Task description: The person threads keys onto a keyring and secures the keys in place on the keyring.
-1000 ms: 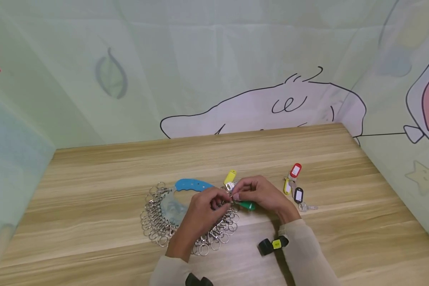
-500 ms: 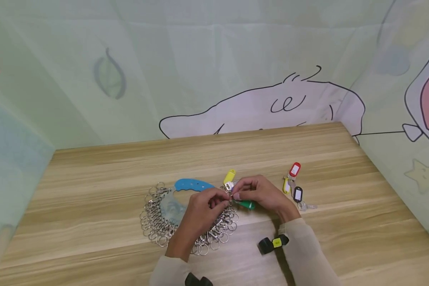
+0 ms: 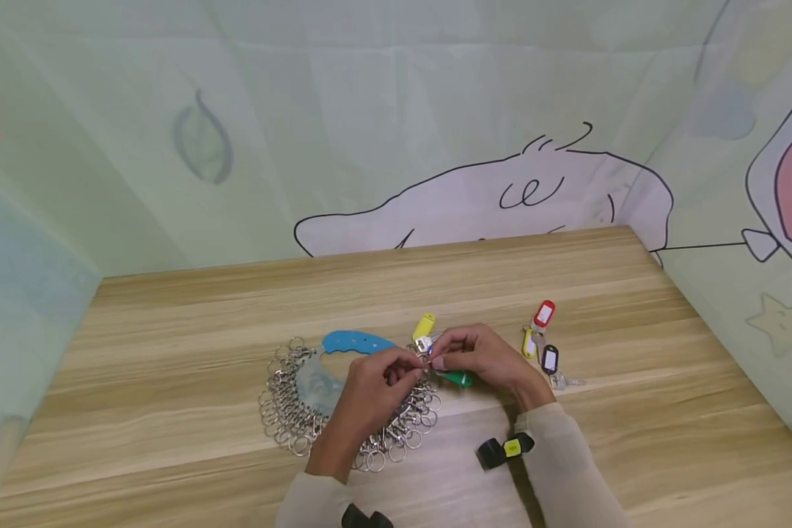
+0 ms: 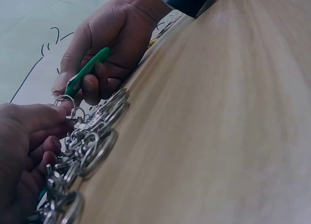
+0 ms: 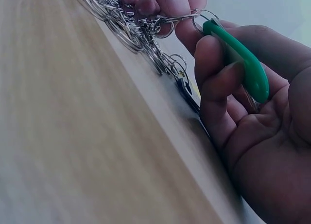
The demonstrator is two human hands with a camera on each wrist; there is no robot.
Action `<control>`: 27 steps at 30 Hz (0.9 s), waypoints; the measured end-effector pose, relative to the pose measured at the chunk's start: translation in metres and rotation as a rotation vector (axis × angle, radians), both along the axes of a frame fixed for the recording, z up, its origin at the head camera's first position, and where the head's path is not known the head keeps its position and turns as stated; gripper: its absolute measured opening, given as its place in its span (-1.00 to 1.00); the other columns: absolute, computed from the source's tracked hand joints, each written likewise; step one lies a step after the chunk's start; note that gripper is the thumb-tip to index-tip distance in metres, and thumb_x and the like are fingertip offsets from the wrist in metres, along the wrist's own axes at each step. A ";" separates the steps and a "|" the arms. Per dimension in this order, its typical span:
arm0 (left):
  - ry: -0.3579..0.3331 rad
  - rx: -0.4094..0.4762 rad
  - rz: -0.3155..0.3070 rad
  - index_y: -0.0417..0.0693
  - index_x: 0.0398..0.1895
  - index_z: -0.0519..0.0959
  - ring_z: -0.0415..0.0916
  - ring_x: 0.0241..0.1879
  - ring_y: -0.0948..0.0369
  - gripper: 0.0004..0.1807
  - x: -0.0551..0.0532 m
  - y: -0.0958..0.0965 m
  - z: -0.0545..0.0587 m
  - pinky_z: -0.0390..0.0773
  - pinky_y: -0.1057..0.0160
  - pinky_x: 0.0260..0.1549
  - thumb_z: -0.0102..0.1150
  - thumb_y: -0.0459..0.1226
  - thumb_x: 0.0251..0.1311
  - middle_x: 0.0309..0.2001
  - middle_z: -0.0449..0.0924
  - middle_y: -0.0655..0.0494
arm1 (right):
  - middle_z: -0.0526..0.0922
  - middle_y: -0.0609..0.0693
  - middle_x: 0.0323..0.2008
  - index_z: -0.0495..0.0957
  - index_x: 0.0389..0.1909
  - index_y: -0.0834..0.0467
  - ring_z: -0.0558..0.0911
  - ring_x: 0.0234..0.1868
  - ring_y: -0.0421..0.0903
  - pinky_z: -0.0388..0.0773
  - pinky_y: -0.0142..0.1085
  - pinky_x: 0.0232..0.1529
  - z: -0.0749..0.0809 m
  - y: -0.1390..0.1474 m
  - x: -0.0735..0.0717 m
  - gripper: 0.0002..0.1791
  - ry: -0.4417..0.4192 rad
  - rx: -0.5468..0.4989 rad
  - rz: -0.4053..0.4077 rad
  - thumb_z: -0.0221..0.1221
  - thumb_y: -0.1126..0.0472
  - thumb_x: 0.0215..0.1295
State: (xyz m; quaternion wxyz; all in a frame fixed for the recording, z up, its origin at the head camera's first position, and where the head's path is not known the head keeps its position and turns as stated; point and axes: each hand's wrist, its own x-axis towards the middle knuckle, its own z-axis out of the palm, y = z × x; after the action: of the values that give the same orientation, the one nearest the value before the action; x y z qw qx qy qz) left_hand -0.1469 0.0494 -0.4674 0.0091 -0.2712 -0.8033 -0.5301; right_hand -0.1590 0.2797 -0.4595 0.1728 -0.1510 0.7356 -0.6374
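Observation:
In the head view, both hands meet over the right end of a large key holder with a blue handle and a fringe of metal clips and rings. My left hand pinches one of its metal rings between thumb and forefinger. A green key tag sits in the curled fingers of my right hand, which pinches near the tag's end. The tag's thin split ring touches the pinched ring; whether they are linked I cannot tell. Just beyond the fingertips lies a yellow key tag beside a key.
To the right on the wooden table lie a red key tag, a smaller yellow tag and a black tag with a key. A printed fabric backdrop stands behind the table's far edge.
Both hands keep almost the same place and pinch. Only slight fingertip motion at the rings shows, and the green tag shifts a little.

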 end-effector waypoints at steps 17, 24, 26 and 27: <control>0.050 0.004 0.018 -0.02 -0.33 0.69 0.44 -0.53 0.34 -0.84 -0.001 0.000 -0.004 0.50 0.35 -0.56 0.42 -0.46 0.13 -0.51 0.52 0.35 | 0.71 0.12 -0.22 0.71 -0.22 0.21 0.59 -0.22 -0.01 0.53 -0.27 -0.15 0.000 0.001 0.002 -0.91 0.007 0.014 0.006 0.31 0.34 0.28; 0.038 0.004 0.011 -0.03 -0.33 0.69 0.40 -0.55 0.33 -0.83 0.000 0.000 -0.002 0.47 0.35 -0.57 0.43 -0.47 0.11 -0.53 0.49 0.35 | 0.70 0.12 -0.23 0.71 -0.23 0.23 0.59 -0.22 -0.01 0.53 -0.27 -0.15 0.000 0.002 0.001 -0.91 0.024 0.013 0.028 0.31 0.34 0.26; 0.044 0.006 -0.002 -0.02 -0.32 0.70 0.39 -0.55 0.33 -0.82 0.000 0.000 -0.003 0.45 0.35 -0.58 0.43 -0.47 0.10 -0.52 0.49 0.35 | 0.71 0.13 -0.22 0.72 -0.22 0.22 0.59 -0.20 0.00 0.53 -0.27 -0.14 0.000 0.002 0.001 -0.91 0.018 0.008 0.033 0.31 0.35 0.27; 0.049 0.008 -0.013 -0.01 -0.32 0.70 0.39 -0.55 0.33 -0.82 -0.001 0.000 -0.003 0.46 0.35 -0.58 0.44 -0.46 0.10 -0.51 0.50 0.34 | 0.71 0.13 -0.21 0.72 -0.22 0.23 0.59 -0.19 0.01 0.54 -0.26 -0.13 0.000 0.002 0.001 -0.91 0.017 0.007 0.034 0.31 0.35 0.27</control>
State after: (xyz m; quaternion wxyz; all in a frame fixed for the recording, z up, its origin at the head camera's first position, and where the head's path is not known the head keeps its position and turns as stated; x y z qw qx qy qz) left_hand -0.1475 0.0491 -0.4704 0.0264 -0.2891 -0.7989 -0.5268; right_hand -0.1577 0.2820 -0.4599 0.1780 -0.1684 0.7367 -0.6303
